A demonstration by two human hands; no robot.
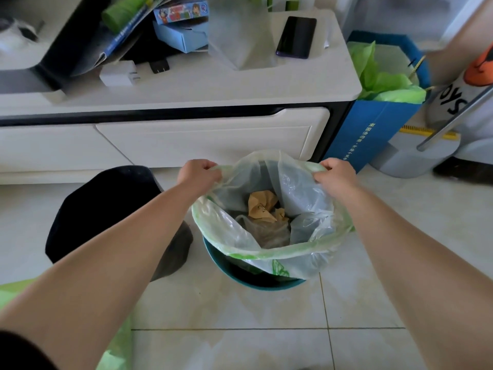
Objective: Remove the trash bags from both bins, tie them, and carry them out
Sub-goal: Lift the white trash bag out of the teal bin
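Observation:
A translucent pale-green trash bag point(298, 259) hangs partly lifted above a teal round bin point(226, 268) on the tiled floor. Crumpled brown paper point(260, 205) and clear plastic lie inside it. My left hand point(198, 173) is closed on the bag's left rim. My right hand point(337, 173) is closed on its right rim, so the mouth is stretched wide between them. A dark, black bin point(106, 209) stands to the left, partly behind my left forearm. Some green bag material point(117, 351) shows at the lower left edge.
A white low cabinet point(186, 140) runs behind the bins, with a phone point(296, 37), boxes and a charger on top. A blue paper bag point(373, 129) with green tissue stands at its right end. A grey dustpan with a metal handle point(426, 153) sits at the far right.

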